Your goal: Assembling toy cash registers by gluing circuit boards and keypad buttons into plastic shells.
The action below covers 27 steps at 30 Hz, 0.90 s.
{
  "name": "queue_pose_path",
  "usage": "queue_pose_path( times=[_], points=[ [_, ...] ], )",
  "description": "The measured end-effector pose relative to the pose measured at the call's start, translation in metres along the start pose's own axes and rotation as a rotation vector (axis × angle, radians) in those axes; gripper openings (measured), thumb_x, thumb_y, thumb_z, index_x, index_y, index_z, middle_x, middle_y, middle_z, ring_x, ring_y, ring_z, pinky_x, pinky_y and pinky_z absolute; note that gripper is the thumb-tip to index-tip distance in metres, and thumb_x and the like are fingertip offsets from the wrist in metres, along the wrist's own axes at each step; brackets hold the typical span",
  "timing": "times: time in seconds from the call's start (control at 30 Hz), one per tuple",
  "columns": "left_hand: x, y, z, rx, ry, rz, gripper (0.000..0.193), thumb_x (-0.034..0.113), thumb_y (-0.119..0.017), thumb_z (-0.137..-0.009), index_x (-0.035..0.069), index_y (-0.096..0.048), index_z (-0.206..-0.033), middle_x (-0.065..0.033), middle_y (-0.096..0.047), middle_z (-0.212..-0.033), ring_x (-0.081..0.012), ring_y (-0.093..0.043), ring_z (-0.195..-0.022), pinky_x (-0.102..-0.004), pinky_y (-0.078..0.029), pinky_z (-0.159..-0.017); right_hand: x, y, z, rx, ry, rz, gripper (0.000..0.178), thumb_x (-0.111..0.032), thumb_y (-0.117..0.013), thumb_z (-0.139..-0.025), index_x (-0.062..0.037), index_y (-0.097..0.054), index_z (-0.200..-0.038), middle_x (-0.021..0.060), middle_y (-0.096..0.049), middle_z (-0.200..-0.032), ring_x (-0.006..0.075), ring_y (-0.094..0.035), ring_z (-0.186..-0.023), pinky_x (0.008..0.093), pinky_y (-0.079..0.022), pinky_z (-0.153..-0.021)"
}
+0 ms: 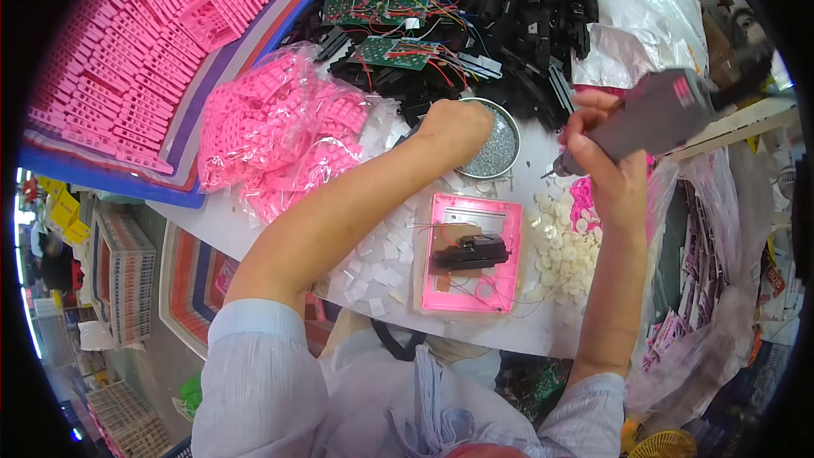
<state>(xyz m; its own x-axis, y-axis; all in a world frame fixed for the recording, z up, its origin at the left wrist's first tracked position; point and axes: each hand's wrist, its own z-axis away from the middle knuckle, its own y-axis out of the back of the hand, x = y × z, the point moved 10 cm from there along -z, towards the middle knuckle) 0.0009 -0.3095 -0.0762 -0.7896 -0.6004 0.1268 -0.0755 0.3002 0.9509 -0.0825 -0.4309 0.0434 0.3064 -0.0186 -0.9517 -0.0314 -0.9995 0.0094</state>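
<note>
My left hand (456,133) reaches over the left rim of a round metal bowl (506,173) full of small silver screws (496,148). Its fingers are curled and their tips are hidden, so what they pinch cannot be made out. On the right, my right hand (606,148) is wrapped round a dark grey electric screwdriver (649,114), its thin bit pointing left, in the air. Between my forearms lies a pink plastic casing (431,267) on the table, apart from both hands. A black plastic mechanism (475,252) and thin wires rest in it.
Pink parts fill a striped crate (182,148) and clear bags (263,119) at left. Green circuit boards (394,51) lie on a black parts pile (500,0) behind. White paper squares (365,271) and cream discs (564,246) flank the casing. A plastic-lined bin (678,288) stands right.
</note>
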Motion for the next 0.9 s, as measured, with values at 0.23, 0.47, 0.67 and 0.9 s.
queue_pose_path(
  times=[0.23, 0.47, 0.67, 0.9],
  points=[
    [0.061, 0.061, 0.059, -0.024, -0.028, 0.307, 0.02, 0.029, -0.071, -0.085, 0.011, -0.065, -0.079, -0.0102, -0.067, -0.084, -0.0317, -0.068, -0.083, -0.0436, -0.052, -0.067, -0.001, -0.014, 0.056, 0.106, 0.041, -0.39, 0.053, -0.01, -0.071, -0.086, -0.0036, -0.045, -0.132, 0.0051, -0.057, -0.072, 0.0167, -0.055, -0.059, 0.0323, -0.048, -0.058],
    [0.1, 0.088, 0.14, 0.182, -0.012, 0.579, 0.011, 0.017, -0.075, -0.082, 0.014, -0.068, -0.09, -0.0015, -0.068, -0.09, -0.0196, -0.066, -0.088, -0.0371, -0.044, -0.082, -0.031, -0.069, 0.096, -0.129, 0.167, -0.592, 0.041, -0.011, -0.069, -0.09, -0.0049, -0.046, -0.124, 0.0056, -0.054, -0.064, 0.018, -0.052, -0.057, 0.0359, -0.048, -0.056],
    [0.095, 0.083, 0.152, 0.201, 0.043, 0.697, 0.016, 0.014, -0.077, -0.08, 0.015, -0.07, -0.095, -0.0002, -0.068, -0.085, -0.0189, -0.066, -0.084, -0.0372, -0.044, -0.085, -0.034, -0.087, 0.094, -0.257, 0.18, -0.567, 0.038, -0.01, -0.07, -0.09, -0.0056, -0.049, -0.122, 0.0058, -0.055, -0.064, 0.0185, -0.053, -0.057, 0.0355, -0.048, -0.055],
    [0.091, 0.086, 0.152, 0.202, 0.017, 0.667, 0.022, 0.017, -0.08, -0.075, 0.015, -0.069, -0.094, -0.0004, -0.065, -0.082, -0.0207, -0.064, -0.081, -0.0379, -0.042, -0.083, -0.031, -0.093, 0.095, -0.268, 0.167, -0.547, 0.036, -0.011, -0.07, -0.09, -0.0055, -0.05, -0.12, 0.0054, -0.055, -0.064, 0.019, -0.053, -0.057, 0.0363, -0.049, -0.055]
  ],
)
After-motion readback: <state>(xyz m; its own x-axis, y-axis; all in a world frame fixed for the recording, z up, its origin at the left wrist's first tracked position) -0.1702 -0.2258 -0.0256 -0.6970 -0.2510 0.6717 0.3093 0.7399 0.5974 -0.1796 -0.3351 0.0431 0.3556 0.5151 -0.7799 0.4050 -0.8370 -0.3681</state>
